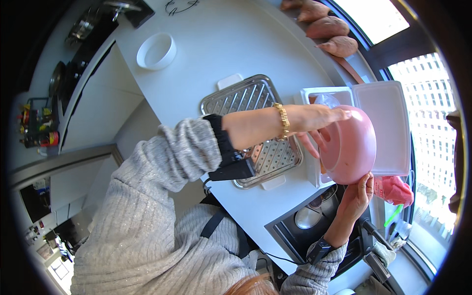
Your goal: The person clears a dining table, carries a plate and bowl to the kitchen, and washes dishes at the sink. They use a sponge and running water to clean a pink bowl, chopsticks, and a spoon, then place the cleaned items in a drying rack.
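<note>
A pink bowl [352, 147] is tipped on its side above a white lidded container [311, 162], its underside towards me. My left hand [319, 123], below a gold bracelet, holds the bowl with spread fingers at its upper left side. At the bowl's lower rim, my right hand [357, 195] pinches the edge between thumb and fingers. The container's white lid [385, 129] stands open on the window side. Inside the container, clear plastic [326, 100] and something orange-brown partly show; the bowl hides the rest, and its own inside is turned away.
Beside the container lies a perforated metal grill tray [278, 162], partly under my left forearm. A white round dish [156, 51] stands farther along the counter. Sweet potatoes [328, 27] line the window ledge. A dark sink [291, 239] holds dishes, with a pink cloth [394, 190] nearby.
</note>
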The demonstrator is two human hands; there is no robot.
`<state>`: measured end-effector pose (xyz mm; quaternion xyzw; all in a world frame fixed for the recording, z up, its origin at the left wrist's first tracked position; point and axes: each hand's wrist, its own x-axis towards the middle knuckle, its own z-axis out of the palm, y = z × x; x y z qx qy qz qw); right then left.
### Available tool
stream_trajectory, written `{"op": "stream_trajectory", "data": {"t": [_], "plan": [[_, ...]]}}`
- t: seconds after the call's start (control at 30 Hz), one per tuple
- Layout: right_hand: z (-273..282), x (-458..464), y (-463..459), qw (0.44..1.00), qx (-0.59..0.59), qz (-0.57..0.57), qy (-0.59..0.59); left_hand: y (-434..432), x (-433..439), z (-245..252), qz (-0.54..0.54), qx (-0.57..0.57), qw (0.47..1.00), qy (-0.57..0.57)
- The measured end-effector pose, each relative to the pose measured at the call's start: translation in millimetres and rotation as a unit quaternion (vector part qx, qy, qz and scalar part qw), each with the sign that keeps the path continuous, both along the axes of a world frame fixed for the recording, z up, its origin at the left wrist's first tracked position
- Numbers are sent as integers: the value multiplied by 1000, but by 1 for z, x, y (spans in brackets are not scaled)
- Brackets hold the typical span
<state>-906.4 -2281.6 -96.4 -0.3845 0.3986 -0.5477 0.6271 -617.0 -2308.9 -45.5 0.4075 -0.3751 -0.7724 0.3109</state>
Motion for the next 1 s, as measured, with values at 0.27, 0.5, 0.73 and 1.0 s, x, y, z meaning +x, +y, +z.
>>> {"op": "stream_trajectory", "data": {"t": [0.27, 0.5, 0.73, 1.0], "plan": [[-8, 30, 27, 933, -157, -2, 324, 23, -13, -31, 73, 114, 989, 57], [1, 49, 53, 833, -272, 40, 481, 48, -38, -56, 220, 89, 971, 7], [4, 51, 67, 725, -401, 129, 545, 83, -57, -95, 333, -43, 935, 112], [15, -45, 135, 745, -406, 52, 528, 134, -104, -83, 261, -81, 962, 29]]}}
